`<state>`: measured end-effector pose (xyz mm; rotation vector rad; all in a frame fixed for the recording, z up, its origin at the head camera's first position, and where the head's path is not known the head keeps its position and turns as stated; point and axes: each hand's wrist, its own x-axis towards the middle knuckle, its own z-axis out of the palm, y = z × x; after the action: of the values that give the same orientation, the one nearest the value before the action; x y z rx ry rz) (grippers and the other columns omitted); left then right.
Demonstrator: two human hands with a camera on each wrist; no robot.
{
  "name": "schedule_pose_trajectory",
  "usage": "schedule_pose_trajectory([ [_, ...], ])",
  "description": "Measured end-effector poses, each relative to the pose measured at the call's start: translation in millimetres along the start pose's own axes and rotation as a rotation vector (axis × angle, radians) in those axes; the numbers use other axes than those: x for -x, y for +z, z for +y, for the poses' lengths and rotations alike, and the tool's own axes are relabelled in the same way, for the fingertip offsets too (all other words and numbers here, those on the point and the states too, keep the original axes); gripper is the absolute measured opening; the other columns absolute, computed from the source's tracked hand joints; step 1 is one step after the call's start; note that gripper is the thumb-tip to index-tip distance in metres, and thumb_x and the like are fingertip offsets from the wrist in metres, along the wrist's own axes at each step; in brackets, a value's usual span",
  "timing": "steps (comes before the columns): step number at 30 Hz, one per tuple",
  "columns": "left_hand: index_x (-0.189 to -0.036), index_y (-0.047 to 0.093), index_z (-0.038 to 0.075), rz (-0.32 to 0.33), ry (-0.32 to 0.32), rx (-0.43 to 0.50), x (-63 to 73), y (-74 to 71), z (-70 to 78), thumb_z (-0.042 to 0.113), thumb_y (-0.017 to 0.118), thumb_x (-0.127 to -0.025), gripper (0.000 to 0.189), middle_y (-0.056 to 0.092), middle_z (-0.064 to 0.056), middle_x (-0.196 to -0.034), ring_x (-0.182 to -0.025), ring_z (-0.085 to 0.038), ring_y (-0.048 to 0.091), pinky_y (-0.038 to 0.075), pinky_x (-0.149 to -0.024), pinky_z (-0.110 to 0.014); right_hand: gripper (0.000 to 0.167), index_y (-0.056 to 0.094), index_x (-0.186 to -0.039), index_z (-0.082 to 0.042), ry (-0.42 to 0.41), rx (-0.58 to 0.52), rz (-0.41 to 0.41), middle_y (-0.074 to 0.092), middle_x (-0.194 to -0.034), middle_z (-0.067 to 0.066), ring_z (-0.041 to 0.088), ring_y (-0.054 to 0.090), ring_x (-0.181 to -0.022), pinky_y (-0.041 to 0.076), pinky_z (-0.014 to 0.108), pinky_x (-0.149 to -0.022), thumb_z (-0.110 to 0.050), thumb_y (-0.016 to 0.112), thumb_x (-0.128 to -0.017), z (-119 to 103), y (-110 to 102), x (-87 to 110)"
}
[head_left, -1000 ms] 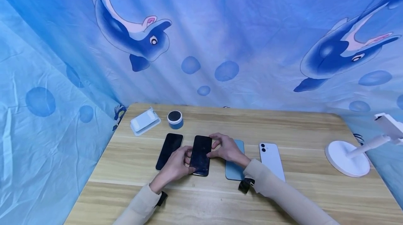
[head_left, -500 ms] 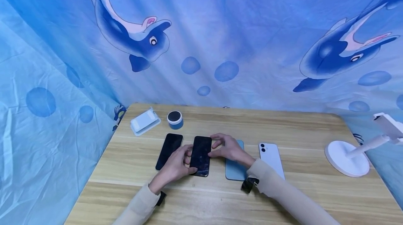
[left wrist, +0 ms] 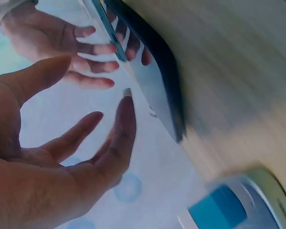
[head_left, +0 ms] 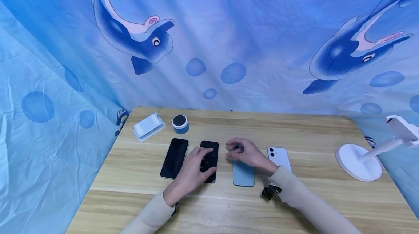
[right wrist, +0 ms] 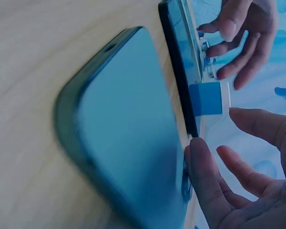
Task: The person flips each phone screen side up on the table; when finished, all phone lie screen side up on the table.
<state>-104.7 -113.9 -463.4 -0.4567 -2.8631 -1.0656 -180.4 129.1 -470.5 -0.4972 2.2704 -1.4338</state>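
A dark-screened phone (head_left: 212, 157) lies face up on the table, with my left hand (head_left: 193, 171) above it. Thumb and fingers of that hand are spread apart around nothing; the left wrist view shows a gap between them and the phone (left wrist: 158, 86). My right hand (head_left: 247, 153) is over the top end of a light blue phone (head_left: 243, 175), which lies back up. In the right wrist view its fingers (right wrist: 203, 162) are close to the camera end of the blue phone (right wrist: 126, 114), the thumb well apart; whether they touch is unclear.
Left of the hands lies another black-screened phone (head_left: 174, 158). A white phone (head_left: 279, 157) is partly under the right forearm. Behind are a folded white stand (head_left: 148, 126) and a small blue round jar-like object (head_left: 180, 124). A white round-based stand (head_left: 359, 163) occupies the right side.
Both hands have let go of the middle black phone. My left hand has shifted right over its screen, while my right hand has moved right to the blue phone.
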Motion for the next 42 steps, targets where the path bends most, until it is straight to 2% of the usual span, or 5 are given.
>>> schedule_pose_trajectory([
  [6,-0.139,0.063,0.008,-0.107,0.133,0.013,-4.8,15.9,14.4,0.024,0.081,-0.092,0.054,0.064,-0.01,-0.125,-0.102,-0.021,0.062,0.051,-0.086,-0.032,0.042,0.062,-0.137,-0.002,0.045,-0.015,0.059,0.066,-0.126,0.02,0.022,0.069,-0.097,0.063,0.038,-0.078,-0.019,0.071,-0.1,5.1,-13.9,6.3],
  [9,-0.14,0.063,0.01,-0.146,0.156,-0.004,-4.4,24.8,21.9,0.027,0.081,-0.092,0.054,0.064,-0.008,-0.124,-0.102,-0.019,0.061,0.049,-0.086,-0.031,0.04,0.063,-0.135,-0.003,0.055,-0.001,0.099,0.066,-0.125,0.019,0.022,0.069,-0.098,0.063,0.038,-0.077,-0.019,0.07,-0.1,9.5,-18.6,7.3],
  [17,-0.139,0.064,0.015,-0.245,0.169,-0.113,-3.0,43.7,42.7,0.033,0.081,-0.091,0.054,0.062,-0.005,-0.133,-0.119,-0.02,0.058,0.052,-0.099,-0.038,0.037,0.064,-0.134,-0.006,0.094,0.05,0.156,0.069,-0.125,0.016,0.022,0.067,-0.101,0.061,0.035,-0.076,-0.019,0.069,-0.1,25.7,-28.9,14.5],
  [22,-0.146,0.058,0.015,-0.307,0.126,-0.189,-4.2,55.6,52.0,0.036,0.081,-0.091,0.063,0.056,-0.011,-0.144,-0.125,-0.027,0.055,0.055,-0.098,-0.041,0.036,0.065,-0.133,-0.007,0.135,0.064,0.185,0.067,-0.125,0.016,0.021,0.065,-0.101,0.061,0.034,-0.076,-0.019,0.07,-0.1,30.5,-34.0,18.5],
  [42,-0.153,0.054,0.02,-0.306,0.137,-0.467,-9.6,84.9,78.4,0.05,0.076,-0.091,0.072,0.047,-0.018,-0.158,-0.128,-0.039,0.052,0.054,-0.1,-0.045,0.036,0.067,-0.132,-0.006,0.193,0.088,0.204,0.068,-0.123,0.016,0.017,0.067,-0.091,0.06,0.033,-0.073,-0.017,0.071,-0.098,36.1,-42.9,21.3],
])
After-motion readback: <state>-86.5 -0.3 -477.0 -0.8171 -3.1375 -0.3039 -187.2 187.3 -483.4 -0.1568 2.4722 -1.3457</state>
